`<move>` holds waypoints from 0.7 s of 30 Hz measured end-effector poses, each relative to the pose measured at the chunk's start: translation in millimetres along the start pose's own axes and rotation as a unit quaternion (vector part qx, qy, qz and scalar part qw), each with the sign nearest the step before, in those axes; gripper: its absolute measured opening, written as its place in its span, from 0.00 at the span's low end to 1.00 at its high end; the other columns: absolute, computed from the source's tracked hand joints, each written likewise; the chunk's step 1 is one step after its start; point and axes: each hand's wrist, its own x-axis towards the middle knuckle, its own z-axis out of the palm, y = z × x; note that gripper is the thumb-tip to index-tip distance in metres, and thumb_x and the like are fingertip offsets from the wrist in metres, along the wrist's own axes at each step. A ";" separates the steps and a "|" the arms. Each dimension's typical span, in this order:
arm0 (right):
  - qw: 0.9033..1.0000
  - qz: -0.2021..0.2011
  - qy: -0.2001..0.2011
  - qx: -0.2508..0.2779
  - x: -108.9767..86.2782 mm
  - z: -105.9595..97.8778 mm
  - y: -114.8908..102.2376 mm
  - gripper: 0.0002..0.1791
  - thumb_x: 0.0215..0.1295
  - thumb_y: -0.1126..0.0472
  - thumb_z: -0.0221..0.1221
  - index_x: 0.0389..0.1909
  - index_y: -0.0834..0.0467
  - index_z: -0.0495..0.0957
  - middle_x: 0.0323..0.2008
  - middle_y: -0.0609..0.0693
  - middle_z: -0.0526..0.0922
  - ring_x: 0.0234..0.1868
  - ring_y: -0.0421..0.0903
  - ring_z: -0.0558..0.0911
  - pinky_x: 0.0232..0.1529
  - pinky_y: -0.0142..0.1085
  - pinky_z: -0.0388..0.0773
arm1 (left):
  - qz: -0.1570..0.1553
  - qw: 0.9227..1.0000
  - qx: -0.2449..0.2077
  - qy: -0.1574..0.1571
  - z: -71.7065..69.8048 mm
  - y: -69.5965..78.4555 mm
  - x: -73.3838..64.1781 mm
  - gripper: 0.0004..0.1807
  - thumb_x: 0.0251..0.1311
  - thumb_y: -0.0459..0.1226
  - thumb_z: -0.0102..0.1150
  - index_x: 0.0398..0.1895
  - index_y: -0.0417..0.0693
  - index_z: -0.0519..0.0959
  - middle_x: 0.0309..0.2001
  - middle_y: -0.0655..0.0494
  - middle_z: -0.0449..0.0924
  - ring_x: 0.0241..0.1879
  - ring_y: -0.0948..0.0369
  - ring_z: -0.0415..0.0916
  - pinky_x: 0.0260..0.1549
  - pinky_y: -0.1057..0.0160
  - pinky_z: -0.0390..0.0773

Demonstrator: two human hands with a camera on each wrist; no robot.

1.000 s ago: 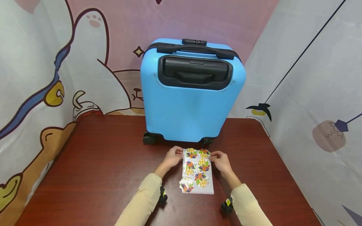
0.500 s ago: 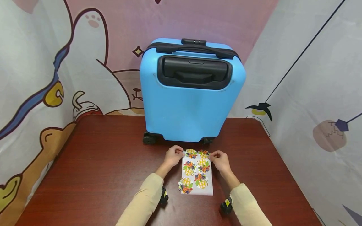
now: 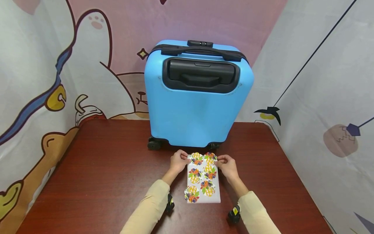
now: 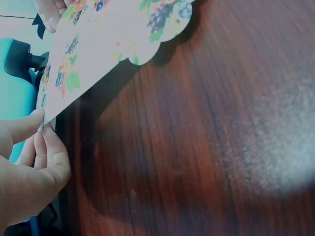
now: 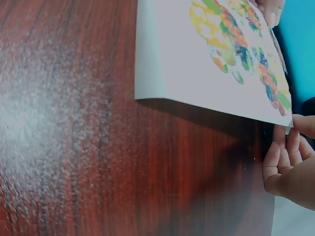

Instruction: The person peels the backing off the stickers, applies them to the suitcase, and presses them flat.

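A white sheet of fruit stickers (image 3: 208, 199) is held up between both hands near the middle of the table. Round fruit prints in yellow, orange, purple and green run down it in two columns. One scalloped sticker (image 3: 192, 194) juts past the sheet's lower left edge. My left hand (image 3: 178, 161) pinches the far left corner; thumb and fingertips meet on it in the left wrist view. At the far right corner, my right hand (image 3: 228, 167) pinches the sheet between thumb and fingers. In the right wrist view the near end of the sheet (image 5: 150, 59) bends and casts a shadow below.
A blue suitcase (image 3: 194, 113) with black handles and wheels stands upright just beyond the sheet. Under everything is a dark red-brown wooden table (image 3: 111, 169). Cartoon-printed cloth (image 3: 117, 32) hangs behind and at both sides.
The sticker at the lower left, partly white one second ago, now shows its full print. The sheet has shifted slightly in the hands' grip; the suitcase stays in place.
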 end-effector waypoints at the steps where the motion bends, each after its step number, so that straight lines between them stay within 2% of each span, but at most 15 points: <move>1: 1.000 0.001 -0.002 0.003 -0.4 -0.3 -1.2 0.14 0.55 0.71 0.59 0.42 0.69 0.72 0.26 0.55 0.77 0.28 0.50 0.75 0.26 0.39 0.72 | -0.006 1.000 0.000 0.004 0.0 1.6 -0.6 0.11 0.46 0.33 0.68 0.30 0.42 0.75 0.23 0.53 0.75 0.27 0.56 0.71 0.26 0.61 0.72; 2: 1.000 0.002 -0.003 0.007 -0.6 -0.6 -2.4 0.15 0.55 0.71 0.59 0.44 0.69 0.71 0.26 0.55 0.77 0.29 0.50 0.76 0.27 0.40 0.72 | -0.028 1.000 0.001 0.003 -3.5 13.0 -4.8 0.13 0.44 0.30 0.68 0.32 0.39 0.74 0.24 0.51 0.76 0.27 0.54 0.72 0.27 0.60 0.73; 6: 1.000 0.013 -0.011 0.007 -1.7 -3.0 -6.6 0.19 0.56 0.70 0.59 0.49 0.68 0.71 0.27 0.54 0.77 0.32 0.54 0.76 0.26 0.40 0.72 | -0.041 0.999 0.004 0.007 -6.2 22.6 -8.3 0.17 0.44 0.27 0.67 0.39 0.35 0.74 0.24 0.49 0.77 0.26 0.56 0.73 0.25 0.63 0.73; 11: 0.999 0.027 -0.018 -0.006 -2.5 -5.2 -10.1 0.15 0.57 0.67 0.59 0.45 0.67 0.75 0.29 0.53 0.77 0.34 0.56 0.76 0.22 0.40 0.71 | -0.044 0.999 0.004 0.000 -10.7 27.1 -9.3 0.17 0.44 0.28 0.67 0.39 0.34 0.76 0.24 0.50 0.77 0.26 0.58 0.72 0.26 0.63 0.73; 16: 1.000 0.004 -0.018 0.008 -0.3 -5.0 -10.0 0.08 0.56 0.70 0.59 0.37 0.70 0.75 0.27 0.54 0.77 0.33 0.55 0.77 0.29 0.43 0.74 | -0.045 0.999 -0.005 0.001 -12.7 29.0 -9.0 0.16 0.45 0.28 0.67 0.38 0.33 0.76 0.24 0.50 0.77 0.26 0.58 0.73 0.26 0.63 0.74; 21: 0.999 -0.011 -0.030 0.025 1.3 -5.9 -9.4 0.07 0.56 0.73 0.58 0.35 0.72 0.74 0.27 0.55 0.76 0.31 0.50 0.76 0.35 0.44 0.76 | -0.049 0.999 -0.008 0.007 -13.0 30.6 -10.0 0.15 0.45 0.28 0.67 0.37 0.33 0.77 0.24 0.51 0.76 0.26 0.59 0.72 0.26 0.64 0.74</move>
